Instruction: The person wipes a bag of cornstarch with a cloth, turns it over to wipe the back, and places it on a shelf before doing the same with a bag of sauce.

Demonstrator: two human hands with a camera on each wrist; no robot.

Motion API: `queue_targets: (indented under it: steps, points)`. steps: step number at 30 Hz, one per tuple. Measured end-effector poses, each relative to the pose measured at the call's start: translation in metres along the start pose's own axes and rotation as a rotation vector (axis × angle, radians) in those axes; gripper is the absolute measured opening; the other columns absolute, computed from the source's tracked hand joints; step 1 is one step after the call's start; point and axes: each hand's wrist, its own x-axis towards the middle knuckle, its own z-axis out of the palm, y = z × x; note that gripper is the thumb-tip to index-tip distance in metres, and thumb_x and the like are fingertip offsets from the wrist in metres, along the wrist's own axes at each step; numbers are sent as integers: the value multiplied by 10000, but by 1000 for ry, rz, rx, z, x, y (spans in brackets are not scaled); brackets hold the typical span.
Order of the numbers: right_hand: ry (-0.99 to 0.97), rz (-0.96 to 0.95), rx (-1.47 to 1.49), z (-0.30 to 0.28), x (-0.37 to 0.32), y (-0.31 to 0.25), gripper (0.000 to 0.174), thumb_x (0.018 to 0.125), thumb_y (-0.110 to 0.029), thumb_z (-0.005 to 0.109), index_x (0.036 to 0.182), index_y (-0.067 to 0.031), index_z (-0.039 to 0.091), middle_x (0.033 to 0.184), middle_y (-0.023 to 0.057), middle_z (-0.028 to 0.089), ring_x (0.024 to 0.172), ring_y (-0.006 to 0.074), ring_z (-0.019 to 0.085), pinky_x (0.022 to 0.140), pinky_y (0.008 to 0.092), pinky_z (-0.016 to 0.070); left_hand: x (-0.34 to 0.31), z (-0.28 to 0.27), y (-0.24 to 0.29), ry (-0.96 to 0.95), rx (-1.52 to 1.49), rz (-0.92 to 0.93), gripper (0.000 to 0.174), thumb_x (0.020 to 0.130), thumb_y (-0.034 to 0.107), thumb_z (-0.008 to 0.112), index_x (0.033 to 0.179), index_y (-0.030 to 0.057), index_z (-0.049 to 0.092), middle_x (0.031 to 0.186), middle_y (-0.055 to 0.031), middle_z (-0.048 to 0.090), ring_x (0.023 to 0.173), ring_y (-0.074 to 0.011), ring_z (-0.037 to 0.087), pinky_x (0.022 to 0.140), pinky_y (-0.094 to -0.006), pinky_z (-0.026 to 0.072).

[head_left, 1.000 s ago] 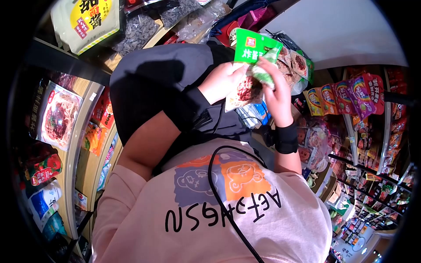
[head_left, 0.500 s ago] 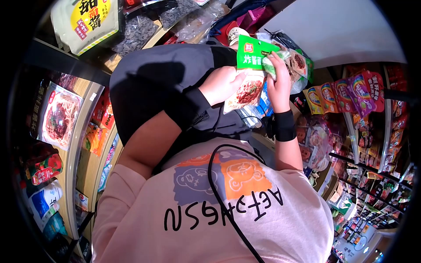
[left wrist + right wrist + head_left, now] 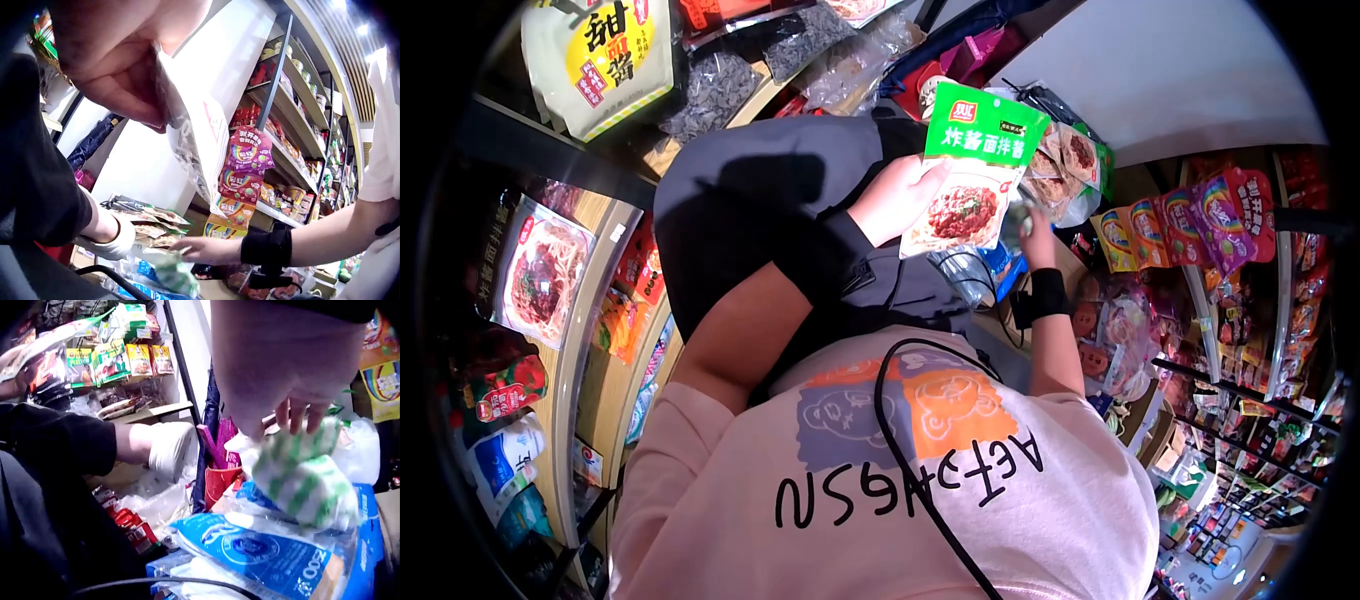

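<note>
My left hand [image 3: 897, 198] pinches the left edge of a green-topped sauce packet [image 3: 966, 212], tilted with its noodle picture facing up. Close up in the left wrist view, the fingers of that hand [image 3: 128, 62] grip the packet [image 3: 195, 134], seen nearly edge-on. Below and right of the packet, apart from it, my right hand [image 3: 1036, 243] holds a crumpled green-and-white checked cloth. In the right wrist view the fingertips of this hand [image 3: 290, 372] are on the cloth [image 3: 312, 487], which hangs over a blue-and-white plastic package [image 3: 250, 547].
More noodle-sauce packets [image 3: 1072, 160] lie behind the right hand. Shelves with a large sauce bag [image 3: 605, 60] and a displayed noodle packet [image 3: 542, 265] stand at left. Rainbow candy bags [image 3: 1180, 225] hang at right. A black cable [image 3: 882, 400] crosses the shirt.
My right hand has come off the packet and moved down with the cloth, uncovering the packet's green top. My left hand has kept its grip, and the packet is turned slightly.
</note>
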Motion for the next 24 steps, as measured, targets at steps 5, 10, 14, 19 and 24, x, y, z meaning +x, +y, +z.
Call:
queue_targets:
  steps: [5, 10, 14, 19, 24]
  points:
    - [-499, 225, 205, 49, -30, 38, 426, 797, -164, 600, 1195, -32, 521, 1116, 224, 584, 1051, 366, 551, 900, 404, 440, 6, -2, -14, 70, -253, -26, 327, 966, 230, 431, 1066, -52, 563, 913, -103, 660, 828, -124, 606, 769, -285, 462]
    - [-357, 159, 76, 13, -5, -25, 302, 868, -233, 538, 1064, -5, 571, 986, 237, 613, 945, 389, 581, 807, 425, 466, 9, -6, -13, 73, -424, -68, 299, 965, 147, 433, 1142, -75, 526, 1062, -75, 610, 962, -121, 567, 870, -274, 446]
    - [-619, 386, 1246, -62, 34, -133, 588, 975, -447, 310, 1362, -5, 338, 1358, 128, 429, 1235, 237, 437, 1028, 314, 337, 9, -6, -4, 93, -415, -125, 318, 969, 162, 415, 1150, -78, 516, 1092, -95, 607, 989, -144, 573, 897, -281, 437]
    - [-594, 230, 1632, -85, 48, -179, 483, 925, -184, 505, 1343, -33, 316, 1218, 119, 524, 939, 208, 611, 646, 351, 559, 17, -10, 4, 180, -591, -117, 323, 965, 189, 432, 1176, -46, 501, 1124, -98, 589, 1016, -148, 573, 891, -288, 449]
    - [-329, 132, 1688, -119, 86, -206, 470, 887, -123, 566, 1300, -15, 371, 1135, 97, 570, 830, 163, 624, 566, 280, 539, 27, 0, 77, 139, -380, 89, 387, 929, 94, 498, 1281, -23, 385, 1195, -87, 525, 1119, -139, 495, 954, -282, 402]
